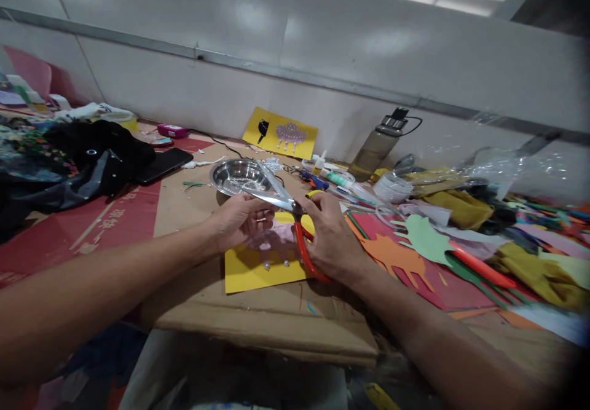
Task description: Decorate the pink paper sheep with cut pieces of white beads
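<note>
My right hand grips a pair of scissors with red handles, its metal blades spread apart and pointing left and away from me. Close to the lower blade, my left hand has its fingers curled and pinched; whatever is between them is too small to make out. Under both hands lies a yellow card bearing a lilac cut-out shape with pearl-like beads at the ends of its legs. A shiny metal bowl stands just behind the left hand, partly covered by the blades.
A finished-looking yellow card leans against the wall. Right of it stand a grey bottle and a blue glue gun. Orange and green paper cut-outs lie at right. A black phone and dark cloth are at left.
</note>
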A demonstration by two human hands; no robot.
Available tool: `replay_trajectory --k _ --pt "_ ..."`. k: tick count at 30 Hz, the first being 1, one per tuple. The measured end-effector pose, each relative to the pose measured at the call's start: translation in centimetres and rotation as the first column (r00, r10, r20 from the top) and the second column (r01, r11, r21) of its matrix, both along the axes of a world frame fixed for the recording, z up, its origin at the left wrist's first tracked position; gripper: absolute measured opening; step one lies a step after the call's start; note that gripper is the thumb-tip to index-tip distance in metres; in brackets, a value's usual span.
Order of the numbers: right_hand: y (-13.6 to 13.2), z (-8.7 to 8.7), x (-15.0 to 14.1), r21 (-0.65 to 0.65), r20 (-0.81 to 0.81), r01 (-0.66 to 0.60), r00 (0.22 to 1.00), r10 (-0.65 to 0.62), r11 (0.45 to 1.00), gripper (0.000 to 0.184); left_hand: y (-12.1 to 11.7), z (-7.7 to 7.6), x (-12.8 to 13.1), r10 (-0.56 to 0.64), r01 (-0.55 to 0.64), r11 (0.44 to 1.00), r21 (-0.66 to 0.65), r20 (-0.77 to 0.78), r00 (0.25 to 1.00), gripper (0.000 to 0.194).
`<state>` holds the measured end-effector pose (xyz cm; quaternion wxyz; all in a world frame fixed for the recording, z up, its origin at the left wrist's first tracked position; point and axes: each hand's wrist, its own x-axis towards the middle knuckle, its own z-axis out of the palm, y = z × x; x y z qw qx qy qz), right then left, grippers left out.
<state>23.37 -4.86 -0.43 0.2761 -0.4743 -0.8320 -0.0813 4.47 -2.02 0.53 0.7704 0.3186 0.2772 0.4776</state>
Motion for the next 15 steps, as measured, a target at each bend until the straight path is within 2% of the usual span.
replay_trajectory --k 9,15 --pt "0.18 -0.04 0.06 0.072 0.022 -0.004 1.0 0.003 0.997 0.045 -0.05 0.29 -0.06 -0.035 0.035 0.997 -0.067 -0.002 0.999 0.011" --pt "0.16 0.07 0.16 0.063 0.058 -0.007 0.998 0.004 0.998 0.044 -0.14 0.67 -0.17 -0.071 0.064 0.991 -0.113 -0.055 0.996 0.014"
